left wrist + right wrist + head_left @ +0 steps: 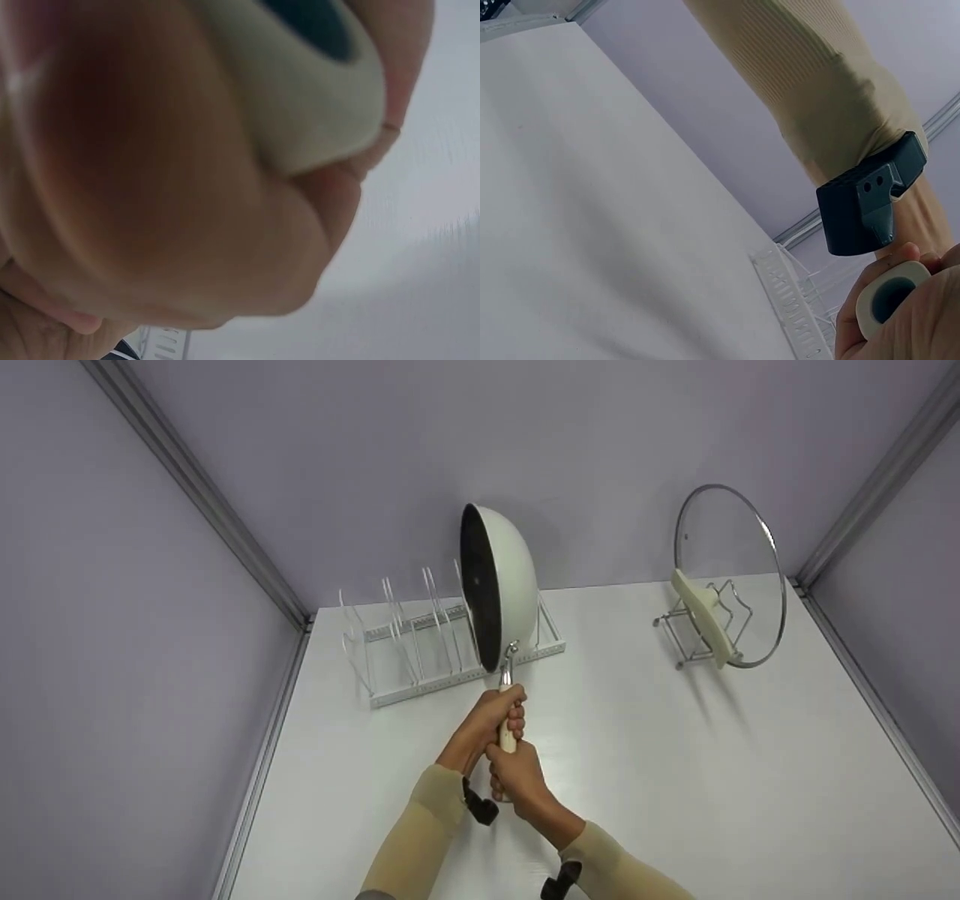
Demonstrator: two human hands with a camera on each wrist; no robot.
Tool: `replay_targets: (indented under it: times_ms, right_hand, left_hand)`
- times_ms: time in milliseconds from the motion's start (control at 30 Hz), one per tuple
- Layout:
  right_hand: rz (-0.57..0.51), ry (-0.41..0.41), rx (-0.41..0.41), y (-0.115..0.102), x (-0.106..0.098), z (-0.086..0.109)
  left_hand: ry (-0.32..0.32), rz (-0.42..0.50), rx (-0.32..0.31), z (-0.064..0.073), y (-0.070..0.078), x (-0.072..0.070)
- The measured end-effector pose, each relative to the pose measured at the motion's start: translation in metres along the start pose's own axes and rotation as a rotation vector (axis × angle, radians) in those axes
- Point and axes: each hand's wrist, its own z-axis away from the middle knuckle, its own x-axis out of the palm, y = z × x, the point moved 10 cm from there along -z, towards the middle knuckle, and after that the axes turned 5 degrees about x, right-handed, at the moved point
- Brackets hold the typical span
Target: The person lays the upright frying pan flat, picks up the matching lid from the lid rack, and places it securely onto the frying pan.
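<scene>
In the head view a white wok (517,570) with a black inside stands on its edge at the right end of a white wire rack (442,681), its open side facing left. Its cream handle (508,740) points toward me. My left hand (499,712) grips the handle nearer the wok, fingers curled round it. Just below, my right hand (519,774) grips the handle's lower end. The left wrist view shows the handle's blunt end (322,112) between blurred fingers. In the right wrist view the round handle end, with a dark hole, shows within the hand.
At the right a large glass lid (766,656) with a metal rim leans upright on a small wire stand (686,658); its cream grip faces left. The rack's other wire dividers (394,637) rise left of the wok. Walls bound the white table (637,780) behind and at both sides.
</scene>
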Motion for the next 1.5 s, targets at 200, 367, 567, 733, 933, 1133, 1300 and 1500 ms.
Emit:
replay_targets:
  times_ms: [200,367,567,733,933,1133,1300,1500]
  right_hand:
    - [0.011,-0.001,-0.009,0.000,0.001,0.003]
    - [0.020,-0.009,-0.027,0.000,0.001,0.007]
    - [0.030,0.003,-0.052,-0.003,-0.001,0.009]
    - [0.032,-0.004,-0.056,-0.006,0.002,0.011]
    - [0.032,0.002,-0.060,-0.010,0.004,0.019]
    - [0.045,0.003,-0.072,-0.012,0.004,0.026]
    - [0.048,0.004,-0.077,-0.013,0.003,0.029]
    - [0.041,-0.004,-0.089,-0.015,0.004,0.032]
  left_hand:
    - [0.011,-0.008,0.006,0.004,0.000,-0.001]
    - [0.013,-0.013,0.020,0.007,0.001,0.001]
    - [-0.010,-0.019,0.044,0.010,0.005,0.006]
    - [-0.008,-0.013,0.074,0.014,0.011,0.005]
    - [-0.014,-0.012,0.090,0.020,0.015,0.007]
    - [-0.027,-0.004,0.101,0.026,0.019,0.013]
    - [-0.041,-0.008,0.115,0.031,0.023,0.017]
    - [-0.054,-0.007,0.133,0.036,0.028,0.021]
